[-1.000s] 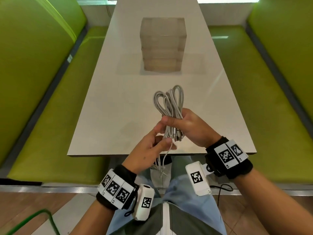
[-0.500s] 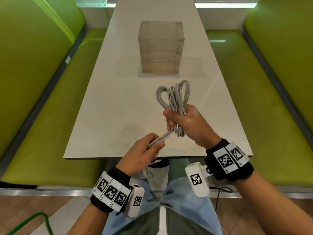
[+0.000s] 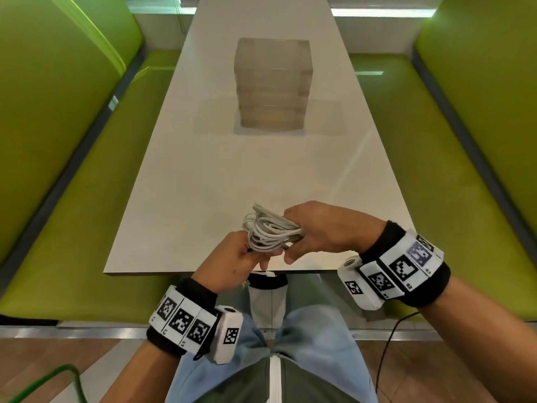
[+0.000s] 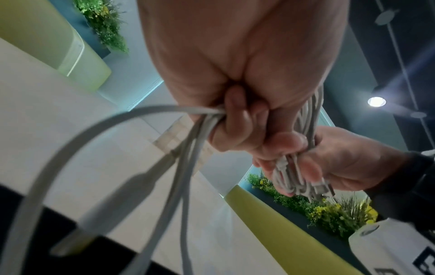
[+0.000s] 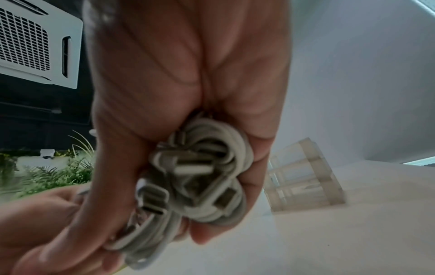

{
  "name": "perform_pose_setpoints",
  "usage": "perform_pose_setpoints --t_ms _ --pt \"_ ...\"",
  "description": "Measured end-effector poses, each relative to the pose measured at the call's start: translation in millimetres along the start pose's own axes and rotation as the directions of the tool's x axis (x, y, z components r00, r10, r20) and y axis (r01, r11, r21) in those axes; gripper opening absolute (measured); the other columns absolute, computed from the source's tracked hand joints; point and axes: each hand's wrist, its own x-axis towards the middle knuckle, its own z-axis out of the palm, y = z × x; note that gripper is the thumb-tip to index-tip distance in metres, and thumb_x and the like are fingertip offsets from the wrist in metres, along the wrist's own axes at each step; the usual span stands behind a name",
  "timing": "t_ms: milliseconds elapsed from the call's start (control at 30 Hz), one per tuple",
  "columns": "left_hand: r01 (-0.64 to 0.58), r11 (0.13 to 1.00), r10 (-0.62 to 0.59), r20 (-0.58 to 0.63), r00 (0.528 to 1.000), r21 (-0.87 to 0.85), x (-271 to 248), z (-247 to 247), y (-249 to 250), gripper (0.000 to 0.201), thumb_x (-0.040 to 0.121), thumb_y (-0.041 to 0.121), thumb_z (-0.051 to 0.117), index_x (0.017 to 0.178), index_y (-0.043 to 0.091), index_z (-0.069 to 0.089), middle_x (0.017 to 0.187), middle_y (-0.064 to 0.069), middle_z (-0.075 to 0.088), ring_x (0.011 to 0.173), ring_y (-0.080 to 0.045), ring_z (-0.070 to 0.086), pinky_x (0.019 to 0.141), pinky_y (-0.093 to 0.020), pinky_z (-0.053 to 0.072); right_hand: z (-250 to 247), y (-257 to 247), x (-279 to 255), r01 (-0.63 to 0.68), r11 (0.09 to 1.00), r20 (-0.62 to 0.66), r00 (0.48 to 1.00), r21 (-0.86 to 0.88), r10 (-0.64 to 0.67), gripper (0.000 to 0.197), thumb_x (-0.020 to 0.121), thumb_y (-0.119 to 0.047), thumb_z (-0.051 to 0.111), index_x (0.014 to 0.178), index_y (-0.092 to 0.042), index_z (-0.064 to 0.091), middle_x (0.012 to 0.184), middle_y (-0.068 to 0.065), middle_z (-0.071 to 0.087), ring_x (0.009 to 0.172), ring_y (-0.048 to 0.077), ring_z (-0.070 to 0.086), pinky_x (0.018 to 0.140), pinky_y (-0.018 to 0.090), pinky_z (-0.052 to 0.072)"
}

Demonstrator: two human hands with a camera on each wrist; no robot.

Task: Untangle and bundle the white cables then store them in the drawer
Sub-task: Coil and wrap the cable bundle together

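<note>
A bundle of looped white cables (image 3: 268,232) lies sideways between my two hands above the near edge of the table. My right hand (image 3: 316,231) grips the bundle's right end, where the plugs (image 5: 195,167) show in its palm. My left hand (image 3: 236,261) grips the loops at the left end, and loose cable strands (image 4: 150,167) trail down from its fist. The clear drawer unit (image 3: 273,85) stands at the middle of the table, well beyond both hands, with its drawers pushed in.
The white table (image 3: 203,175) runs away from me between two green benches (image 3: 96,199) (image 3: 453,175). A table leg (image 3: 264,298) and my knees are below the near edge. A black cord (image 3: 389,338) hangs at the right.
The bundle has swung from upright to lying sideways and come lower, toward the table's near edge. My left hand has moved up from the trailing strand to hold the loops.
</note>
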Motion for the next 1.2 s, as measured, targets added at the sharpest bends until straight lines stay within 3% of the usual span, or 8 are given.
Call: perform_pose_setpoints --t_ms 167,233,300,400,500,733,867,1200 --pt "0.022 0.999 -0.018 0.103 0.995 -0.041 0.0 -9.7 2.2 0.025 0.087 0.029 0.06 0.075 0.008 0.068 0.072 0.005 0.067 0.071 -0.008 0.059 0.071 -0.022 0.043 6.4 4.4 2.6 0.091 0.983 -0.055 0.993 -0.162 -0.101 0.022 0.078 -0.023 0.067 0.099 -0.016 0.066 0.11 -0.002 0.055 0.084 0.012 0.055 0.078 0.028 0.044" --pt "0.07 0.994 -0.05 0.227 0.973 -0.08 -4.1 -16.8 8.8 0.011 0.089 0.015 0.061 0.096 0.015 0.069 0.095 0.01 0.072 0.084 -0.007 0.063 0.075 -0.017 0.045 3.5 4.3 3.0 0.08 0.968 -0.05 0.994 -0.238 -0.095 0.018 0.078 -0.022 0.064 0.095 -0.017 0.061 0.087 -0.003 0.06 0.075 0.017 0.055 0.069 0.03 0.043" --pt "0.157 0.931 -0.065 0.272 0.96 -0.33 -7.1 -25.2 3.9 0.045 0.075 0.008 0.063 0.12 0.013 0.058 0.108 -0.008 0.07 0.088 -0.021 0.063 0.073 -0.028 0.051 -0.8 4.3 1.2 0.06 0.938 -0.054 0.995 -0.34 -0.083 0.013 0.081 -0.021 0.061 0.094 -0.019 0.057 0.075 -0.004 0.056 0.069 0.018 0.049 0.063 0.028 0.035" --pt "0.296 0.664 -0.147 0.268 0.952 -0.687 -5.4 -34.6 1.9 0.086 0.064 0.054 0.073 0.128 0.003 0.047 0.104 -0.03 0.065 0.08 -0.037 0.067 0.068 -0.038 0.055 -2.6 2.5 -1.4 0.088 0.854 -0.029 0.992 -0.512 -0.12 0.014 0.088 -0.025 0.052 0.102 -0.022 0.056 0.092 0.0 0.064 0.082 0.022 0.053 0.068 0.029 0.036" --pt "0.453 0.705 -0.285 0.367 0.885 -0.545 -0.8 -28.8 14.0 0.109 0.053 0.09 0.053 0.12 0.004 0.053 0.105 -0.032 0.066 0.078 -0.037 0.07 0.069 -0.041 0.057 1.5 -4.5 1.7 0.152 0.765 0.042 0.986 -0.626 -0.161 0.021 0.091 -0.021 0.046 0.109 -0.023 0.057 0.101 0.0 0.066 0.094 0.024 0.059 0.076 0.035 0.047" --pt "0.42 0.903 -0.341 0.445 0.828 -0.088 2.7 -8.4 32.5 0.025 0.085 0.017 0.068 0.108 0.008 0.06 0.077 -0.015 0.07 0.059 -0.023 0.061 0.062 -0.034 0.051 11.8 -12.7 10.0 0.185 0.742 0.162 0.981 -0.644 -0.104 0.022 0.088 -0.022 0.055 0.109 -0.017 0.06 0.096 0.003 0.068 0.09 0.025 0.063 0.073 0.034 0.048" --pt "0.376 0.924 -0.308 0.441 0.843 -0.074 -0.4 -8.7 26.3 0.016 0.086 0.017 0.065 0.1 0.008 0.063 0.067 -0.01 0.066 0.054 -0.026 0.051 0.051 -0.029 0.044 8.4 -14.1 7.2 0.109 0.867 0.245 0.969 -0.487 0.016 0.047 0.078 -0.048 0.067 0.113 -0.018 0.056 0.084 -0.005 0.056 0.078 0.017 0.053 0.071 0.029 0.041" --pt "0.299 0.953 -0.241 0.475 0.846 -0.05 2.7 -11.3 13.9 0.025 0.086 0.026 0.068 0.1 0.005 0.062 0.065 -0.006 0.06 0.058 -0.025 0.05 0.045 -0.023 0.037 14.7 -11.5 4.7 0.127 0.918 0.275 0.961 -0.375 -0.021 0.027 0.09 -0.034 0.054 0.111 -0.018 0.057 0.097 0.004 0.067 0.077 0.019 0.054 0.075 0.033 0.045"
